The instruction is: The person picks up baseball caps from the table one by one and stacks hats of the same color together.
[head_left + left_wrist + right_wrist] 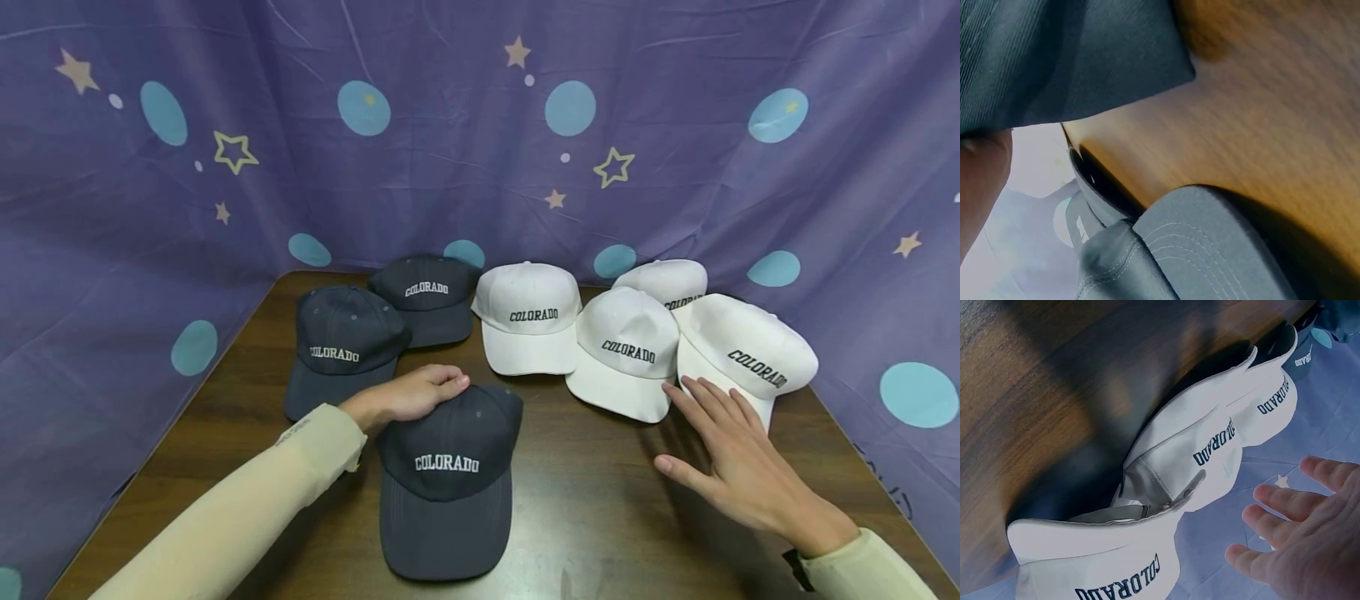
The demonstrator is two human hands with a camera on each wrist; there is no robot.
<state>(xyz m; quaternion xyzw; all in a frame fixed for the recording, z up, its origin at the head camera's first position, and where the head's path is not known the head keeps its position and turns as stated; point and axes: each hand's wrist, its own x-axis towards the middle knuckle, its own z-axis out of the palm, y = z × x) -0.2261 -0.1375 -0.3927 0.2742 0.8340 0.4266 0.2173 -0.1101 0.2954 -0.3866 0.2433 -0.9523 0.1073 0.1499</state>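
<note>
My left hand (408,396) holds a dark navy baseball cap (450,433) by the top of its crown, its brim towards me and white COLORADO lettering in front. In the left wrist view a finger (982,181) lies against that cap's dark fabric (1104,69). My right hand (738,458) is spread with nothing in it, fingertips overlapping the lower edges of two white caps in the head view: one upright (626,350), one tilted (750,354). The right wrist view shows its fingers (1291,506) apart, beside the row of white caps (1179,444).
Two more navy caps, one nearer (348,329) and one farther back (427,292), sit at the left. A white cap (528,312) stands at the back middle, another (663,279) behind the right pair. A purple star-patterned cloth (465,133) hangs behind the wooden table (585,517).
</note>
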